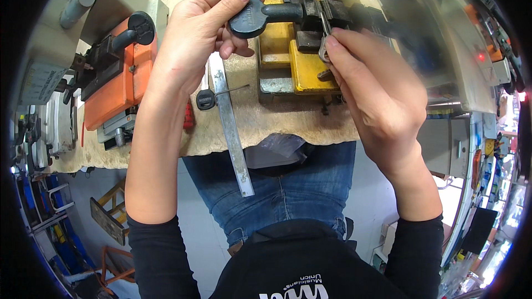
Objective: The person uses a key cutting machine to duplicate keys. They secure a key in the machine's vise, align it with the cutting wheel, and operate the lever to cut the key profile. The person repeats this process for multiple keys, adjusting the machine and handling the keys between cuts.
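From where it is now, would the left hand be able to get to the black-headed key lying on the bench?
Probably yes. The left hand grips the black knob of the yellow machine, and the key lies just below it beside the metal strip, with nothing over it. It must release the knob first.

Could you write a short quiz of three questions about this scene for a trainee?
1. True or false: the left hand grips the black knob.
2. What do the right hand fingers pinch at the yellow vise? A) a key B) a screwdriver C) a coin
3. Fill in: the metal strip overhangs the edge of the ____.

Key: 1 true; 2 A; 3 bench.
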Demonstrator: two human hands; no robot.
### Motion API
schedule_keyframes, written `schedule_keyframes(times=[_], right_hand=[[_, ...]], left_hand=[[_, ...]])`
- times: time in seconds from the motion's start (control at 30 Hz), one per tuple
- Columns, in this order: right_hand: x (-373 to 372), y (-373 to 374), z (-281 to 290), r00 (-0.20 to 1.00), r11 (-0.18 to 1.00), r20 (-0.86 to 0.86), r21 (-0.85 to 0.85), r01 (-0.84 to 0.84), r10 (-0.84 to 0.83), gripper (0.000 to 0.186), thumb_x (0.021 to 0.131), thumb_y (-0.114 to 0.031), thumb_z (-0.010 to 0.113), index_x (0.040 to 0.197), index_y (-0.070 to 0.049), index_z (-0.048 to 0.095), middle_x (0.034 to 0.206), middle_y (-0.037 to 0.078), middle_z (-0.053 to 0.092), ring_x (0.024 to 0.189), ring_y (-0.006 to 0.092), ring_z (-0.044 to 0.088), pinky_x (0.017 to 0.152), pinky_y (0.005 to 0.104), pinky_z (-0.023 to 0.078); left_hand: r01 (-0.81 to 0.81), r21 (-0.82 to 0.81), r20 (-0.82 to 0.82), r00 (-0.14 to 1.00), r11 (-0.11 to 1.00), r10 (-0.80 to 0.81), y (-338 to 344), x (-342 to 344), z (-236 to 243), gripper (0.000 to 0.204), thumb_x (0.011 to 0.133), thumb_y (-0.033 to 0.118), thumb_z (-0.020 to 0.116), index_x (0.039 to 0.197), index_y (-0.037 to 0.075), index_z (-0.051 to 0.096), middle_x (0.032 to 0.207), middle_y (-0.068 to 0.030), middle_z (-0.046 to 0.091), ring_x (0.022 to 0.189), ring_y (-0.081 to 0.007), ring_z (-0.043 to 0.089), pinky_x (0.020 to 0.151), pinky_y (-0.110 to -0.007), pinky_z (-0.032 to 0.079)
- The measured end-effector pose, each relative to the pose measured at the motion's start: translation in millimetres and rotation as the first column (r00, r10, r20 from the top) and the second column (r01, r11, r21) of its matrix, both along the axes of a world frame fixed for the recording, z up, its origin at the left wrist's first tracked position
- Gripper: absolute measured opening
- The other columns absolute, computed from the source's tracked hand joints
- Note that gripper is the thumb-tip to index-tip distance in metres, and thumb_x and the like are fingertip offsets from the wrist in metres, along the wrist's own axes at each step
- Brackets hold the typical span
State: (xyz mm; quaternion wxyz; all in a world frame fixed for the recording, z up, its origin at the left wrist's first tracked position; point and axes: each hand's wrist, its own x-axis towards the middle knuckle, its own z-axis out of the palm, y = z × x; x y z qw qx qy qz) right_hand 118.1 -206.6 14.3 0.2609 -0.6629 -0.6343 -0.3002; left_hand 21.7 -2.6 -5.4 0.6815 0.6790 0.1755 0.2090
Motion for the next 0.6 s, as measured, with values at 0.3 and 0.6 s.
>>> schedule_keyframes(times=[0.3,0.6], right_hand=[[-0.4,4.8,10.4,0.995,0.99,0.027,-0.103,0.101,-0.099,0.03,0.067,0.005,0.072,0.097,0.0,0.069,0.077,0.011,0.061,0.067,0.0256,0.06,0.06,0.0337,0.048],[-1.3,-10.9,2.0,0.989,0.997,0.122,-0.01,-0.082,0.083,0.028,0.068,0.0,0.07,0.095,0.003,0.07,0.075,0.009,0.061,0.066,0.0217,0.061,0.068,0.0368,0.055]], left_hand=[[0.001,-0.005,-0.012,1.0,1.0,-0.001,-1.1,0.1,-0.6,0.033,0.096,0.033,0.058,0.105,0.003,0.067,0.061,0.0041,0.057,0.04,-0.0002,0.043,0.053,-0.022,0.054],[0.06,-0.039,-0.014,0.998,0.997,-0.061,-1.2,-2.3,6.3,0.03,0.095,0.027,0.06,0.104,-0.001,0.067,0.07,-0.003,0.064,0.044,-0.0031,0.051,0.052,-0.022,0.054]])
